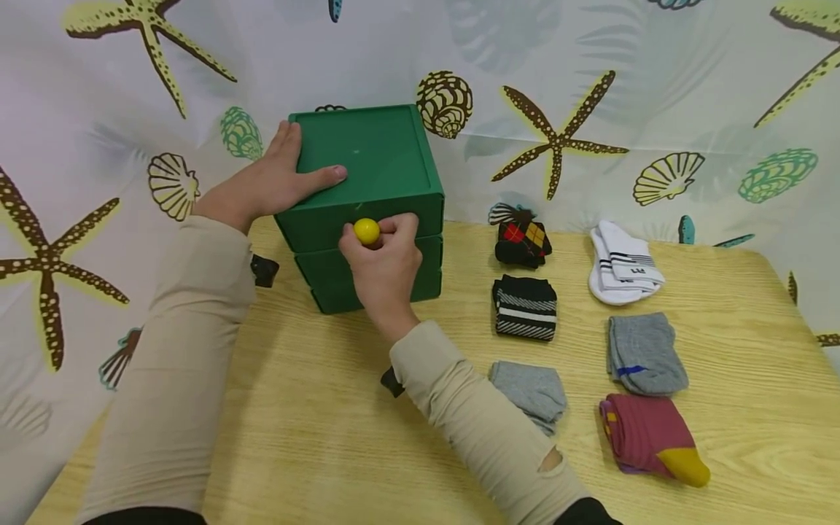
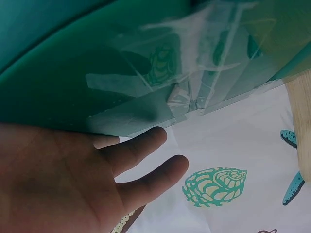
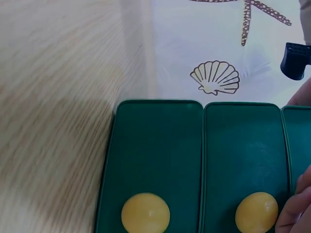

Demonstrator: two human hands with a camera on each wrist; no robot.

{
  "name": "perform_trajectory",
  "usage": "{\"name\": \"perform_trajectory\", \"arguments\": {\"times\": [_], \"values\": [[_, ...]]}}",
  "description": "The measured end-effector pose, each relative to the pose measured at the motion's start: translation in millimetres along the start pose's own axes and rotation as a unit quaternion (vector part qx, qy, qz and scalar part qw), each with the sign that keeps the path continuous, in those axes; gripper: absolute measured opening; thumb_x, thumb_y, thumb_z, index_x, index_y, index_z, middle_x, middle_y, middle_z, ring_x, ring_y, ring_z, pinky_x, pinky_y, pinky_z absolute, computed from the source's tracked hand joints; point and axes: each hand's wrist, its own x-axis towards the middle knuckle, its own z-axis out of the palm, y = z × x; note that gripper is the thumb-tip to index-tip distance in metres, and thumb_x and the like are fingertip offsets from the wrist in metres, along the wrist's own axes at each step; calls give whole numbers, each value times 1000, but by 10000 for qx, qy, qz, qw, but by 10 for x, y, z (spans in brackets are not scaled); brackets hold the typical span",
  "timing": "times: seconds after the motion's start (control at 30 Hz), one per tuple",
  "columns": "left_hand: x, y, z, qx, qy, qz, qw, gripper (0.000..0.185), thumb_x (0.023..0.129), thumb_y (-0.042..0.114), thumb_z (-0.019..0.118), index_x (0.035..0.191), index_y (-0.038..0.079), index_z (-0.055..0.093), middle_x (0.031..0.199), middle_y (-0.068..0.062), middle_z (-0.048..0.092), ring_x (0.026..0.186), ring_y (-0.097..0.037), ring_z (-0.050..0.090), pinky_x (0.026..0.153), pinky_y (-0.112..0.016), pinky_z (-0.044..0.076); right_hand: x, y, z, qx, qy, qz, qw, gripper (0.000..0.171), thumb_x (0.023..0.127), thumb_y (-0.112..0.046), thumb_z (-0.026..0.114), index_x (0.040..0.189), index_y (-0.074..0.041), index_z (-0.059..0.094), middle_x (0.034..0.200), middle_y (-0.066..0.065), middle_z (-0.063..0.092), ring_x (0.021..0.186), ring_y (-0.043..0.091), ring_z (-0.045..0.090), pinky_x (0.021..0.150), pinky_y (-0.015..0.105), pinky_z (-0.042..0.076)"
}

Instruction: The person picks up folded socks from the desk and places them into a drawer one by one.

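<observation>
At centre-left of the frame your right hand [image 1: 383,266] pinches the top drawer's yellow knob [image 1: 367,231] on the green drawer box [image 1: 367,197], left hand [image 1: 265,182] flat, fingers straight on its lid — brace firmly, draw straight out

A staged recording setup: a wooden worktop [image 1: 315,437] backed by a seashell-print curtain [image 1: 656,87], with folded socks [image 1: 525,306] laid in rows.
</observation>
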Motion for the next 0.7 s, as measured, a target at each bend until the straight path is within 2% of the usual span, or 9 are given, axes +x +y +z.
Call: {"name": "perform_trajectory", "arguments": {"times": [0.27,0.7], "values": [[10,-8,-7,-18,-71,-106,9999,114,93,77,40,153,10,-29,158,-6,-37,148,-31,-24,118,-58,-2,-31,-32,-3,302,25,379,9988,39,87,-23,80,97,-10,45,75,3,61,65,14,62,60,27,56],[-44,0,-24,-3,-16,-37,10000,111,95,75,40,154,10,-27,160,-7,-34,149,-29,-23,119,-57,-1,-277,-148,-147,333,-128,365,9987,39,88,-23,79,99,-9,45,73,3,59,63,14,61,58,29,57]]}}
